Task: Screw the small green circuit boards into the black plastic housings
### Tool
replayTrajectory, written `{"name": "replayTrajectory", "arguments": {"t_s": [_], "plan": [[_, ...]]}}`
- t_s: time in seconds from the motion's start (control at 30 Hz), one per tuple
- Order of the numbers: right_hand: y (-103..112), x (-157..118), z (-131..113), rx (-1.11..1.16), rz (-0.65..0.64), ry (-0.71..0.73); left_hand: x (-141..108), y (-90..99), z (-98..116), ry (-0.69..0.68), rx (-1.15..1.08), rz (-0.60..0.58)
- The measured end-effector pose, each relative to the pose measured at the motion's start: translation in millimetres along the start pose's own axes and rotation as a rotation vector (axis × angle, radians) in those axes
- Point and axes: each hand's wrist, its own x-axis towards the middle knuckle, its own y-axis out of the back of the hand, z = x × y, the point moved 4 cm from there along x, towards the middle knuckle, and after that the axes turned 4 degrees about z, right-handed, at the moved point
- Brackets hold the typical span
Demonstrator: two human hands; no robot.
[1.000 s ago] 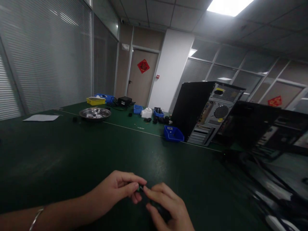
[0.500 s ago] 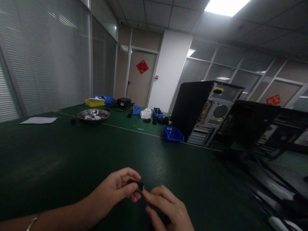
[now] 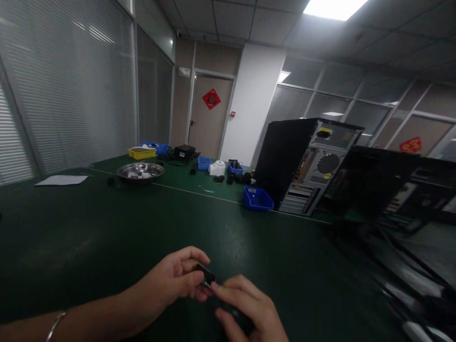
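Note:
Low in the middle of the view, my left hand (image 3: 181,278) pinches a small black part with a green piece (image 3: 205,275) between thumb and fingers. A pale, shiny bit shows at its near end. My right hand (image 3: 251,304) comes in from the lower right with its fingers curled. Its index fingertip meets the end of the small part. Something dark (image 3: 237,313) lies in the shadow under the right fingers; I cannot make out what it is. Both hands are above the green tabletop (image 3: 142,228).
A blue bin (image 3: 258,198) stands before a black computer tower (image 3: 285,161). Farther left are a metal bowl (image 3: 140,172), a paper sheet (image 3: 61,180) and a yellow tray (image 3: 141,153). A white plastic shell (image 3: 217,168) sits at the back. Dark cables (image 3: 402,256) lie at right.
The small part has tilted a little, and more of its black top and pale end shows. The hands have barely moved; the whole view has shifted slightly.

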Motion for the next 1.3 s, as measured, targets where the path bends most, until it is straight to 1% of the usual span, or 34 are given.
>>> {"name": "replayTrajectory", "arguments": {"t_s": [0.1,0.23,0.37,0.43,0.53,0.63,0.8,1.0,1.17,1.3], "plan": [[2,0,1,0.02,-0.006,-0.043,-1,-1.9,4,0.008,-0.01,0.033],[6,-1,1,0.032,0.037,-0.148,-1,0.7,10,-0.025,0.008,0.089],[8,-1,1,0.06,0.039,-0.204,2,8.4,7,-0.022,0.12,0.142],[9,0,1,0.061,0.033,-0.237,4,11.2,5,-0.032,0.208,0.14],[11,0,-1,0.045,0.044,-0.275,5,11.7,4,-0.045,0.285,0.087],[11,0,-3,0.05,0.051,-0.254,5,9.8,5,-0.071,0.358,0.034],[9,-1,-6,0.056,0.057,-0.162,3,6.4,6,-0.057,0.463,0.019],[8,1,-3,0.058,0.013,-0.131,3,8.8,7,-0.114,0.404,0.046],[4,-1,1,0.003,-0.058,-0.177,3,8.9,3,-0.104,0.367,0.02],[4,-3,3,0.006,-0.058,-0.174,3,5.5,5,-0.159,0.382,-0.023]]}}
